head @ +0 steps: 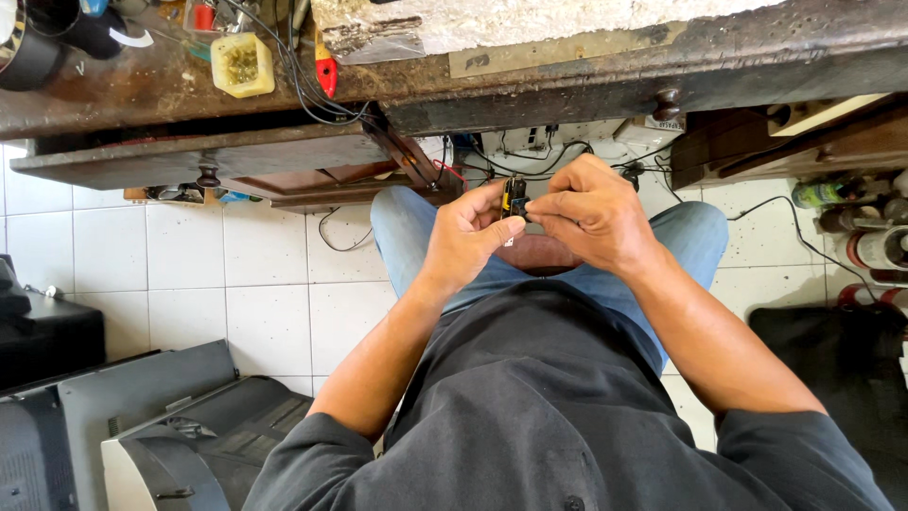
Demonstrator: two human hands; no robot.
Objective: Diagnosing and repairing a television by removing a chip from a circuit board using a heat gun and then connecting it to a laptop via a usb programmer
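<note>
Head view: over the lap, below the wooden workbench [567, 76], the left hand [463, 237] and right hand [591, 213] both pinch a small black and yellow part [514, 197], fingers closed around it, jeans [407, 227] beneath

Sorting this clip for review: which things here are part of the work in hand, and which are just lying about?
In hand:
left hand
right hand
small black and yellow part, pinched between both hands

Lying about:
yellow tub on the workbench
open drawer
black cables
grey casings on the tiled floor
</note>
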